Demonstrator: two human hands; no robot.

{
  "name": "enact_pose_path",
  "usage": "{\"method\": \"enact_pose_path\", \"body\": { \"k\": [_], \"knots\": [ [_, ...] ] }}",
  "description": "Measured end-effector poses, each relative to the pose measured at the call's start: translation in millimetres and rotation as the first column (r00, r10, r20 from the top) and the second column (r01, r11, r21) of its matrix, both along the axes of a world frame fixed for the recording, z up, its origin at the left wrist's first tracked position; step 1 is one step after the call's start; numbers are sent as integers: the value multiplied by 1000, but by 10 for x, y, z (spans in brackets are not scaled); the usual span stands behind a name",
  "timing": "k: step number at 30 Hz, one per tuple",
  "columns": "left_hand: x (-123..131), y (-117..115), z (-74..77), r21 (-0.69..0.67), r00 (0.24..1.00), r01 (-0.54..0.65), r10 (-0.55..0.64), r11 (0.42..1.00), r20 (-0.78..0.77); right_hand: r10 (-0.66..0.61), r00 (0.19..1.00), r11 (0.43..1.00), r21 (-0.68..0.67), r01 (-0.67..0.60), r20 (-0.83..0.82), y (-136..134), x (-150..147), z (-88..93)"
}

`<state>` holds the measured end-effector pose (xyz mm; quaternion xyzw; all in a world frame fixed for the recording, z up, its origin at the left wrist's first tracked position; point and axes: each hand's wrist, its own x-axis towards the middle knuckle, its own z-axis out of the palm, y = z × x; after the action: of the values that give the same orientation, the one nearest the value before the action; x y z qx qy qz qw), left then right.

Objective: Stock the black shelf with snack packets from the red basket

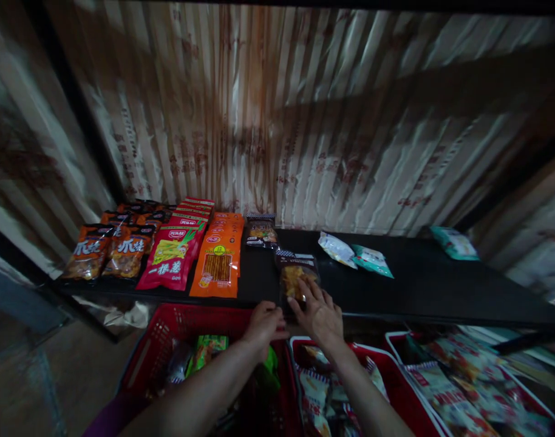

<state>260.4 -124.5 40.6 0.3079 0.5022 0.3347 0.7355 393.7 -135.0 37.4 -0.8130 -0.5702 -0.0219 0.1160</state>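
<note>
My right hand reaches over the front of the black shelf, its fingers spread on a brown snack bag with a clear window. That bag lies flat near the shelf's front edge. My left hand hovers just left of it, below the edge, with loosely bent fingers and nothing visible in them. A similar brown bag lies farther back. To the left, orange snack packets and pink packets lie in overlapping rows, and dark orange-and-black bags fill the far left end.
White and teal packets lie right of centre on the black shelf; another teal packet lies far right. Below stand a red basket, a white-rimmed red crate and another crate of bags. Dark metal posts frame the shelf.
</note>
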Motion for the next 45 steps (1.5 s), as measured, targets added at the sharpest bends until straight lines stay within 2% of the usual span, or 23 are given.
{"method": "enact_pose_path", "body": {
  "k": [4,9,13,15,17,18,20,21,23,26,29,31,32,33,35,37,39,41,42,43,45],
  "knots": [
    [-107,-146,-90,-8,999,-46,46,999,-11,20,999,1000,21,-19,-50,-255,-248,24],
    [-237,-246,-269,32,980,-13,6,999,201,129,979,975,202,-96,-155,-379,-347,-156],
    [-279,-240,-385,182,984,-37,4,983,178,215,950,924,363,-122,-228,-392,-380,-305],
    [-270,-229,-416,274,993,-50,18,960,117,250,922,903,415,-111,-297,-394,-400,-313],
    [-259,-229,-421,401,998,-60,41,914,55,265,878,894,443,-70,-398,-396,-422,-274],
    [-261,-236,-412,488,999,-51,50,871,15,266,849,894,446,-40,-456,-400,-436,-242],
    [-290,-266,-365,673,992,21,70,739,-107,276,763,894,447,19,-585,-414,-477,-162],
    [-316,-289,-331,752,979,80,91,654,-183,298,696,891,452,43,-653,-425,-506,-120],
    [-386,-349,-256,855,934,212,160,474,-320,371,506,882,467,71,-778,-453,-581,-38],
    [-505,-455,-172,886,848,398,274,237,-454,415,218,885,447,127,-883,-486,-705,54],
    [-639,-560,-146,842,797,537,300,45,-524,389,89,886,399,235,-917,-479,-776,107],
    [-751,-617,-137,818,794,574,274,-42,-543,370,-30,893,346,286,-929,-456,-768,138],
    [-816,-635,-129,817,797,575,265,-55,-543,356,-101,904,314,291,-929,-444,-748,155],
    [-886,-641,-117,826,803,562,269,-42,-532,332,-177,918,274,285,-927,-432,-720,174],
    [-1039,-607,-86,871,818,488,318,56,-479,266,-324,950,190,249,-908,-415,-655,210],
    [-1191,-501,-54,920,838,321,387,223,-386,205,-436,971,126,203,-876,-403,-603,226],
    [-1326,-340,-30,891,874,85,396,446,-282,143,-528,986,78,144,-837,-393,-588,210],
    [-1433,-162,-16,684,956,-71,245,726,-160,86,-560,996,60,65,-824,-380,-615,164],
    [-1474,-80,-12,545,984,-122,175,830,-46,55,-563,998,55,16,-824,-372,-641,134],
    [-1507,-7,-8,421,987,-161,142,893,75,28,-562,998,55,-31,-827,-362,-672,104],
    [-1547,105,1,291,957,-234,165,928,240,-20,-550,990,59,-125,-835,-336,-739,48]
  ]
}}
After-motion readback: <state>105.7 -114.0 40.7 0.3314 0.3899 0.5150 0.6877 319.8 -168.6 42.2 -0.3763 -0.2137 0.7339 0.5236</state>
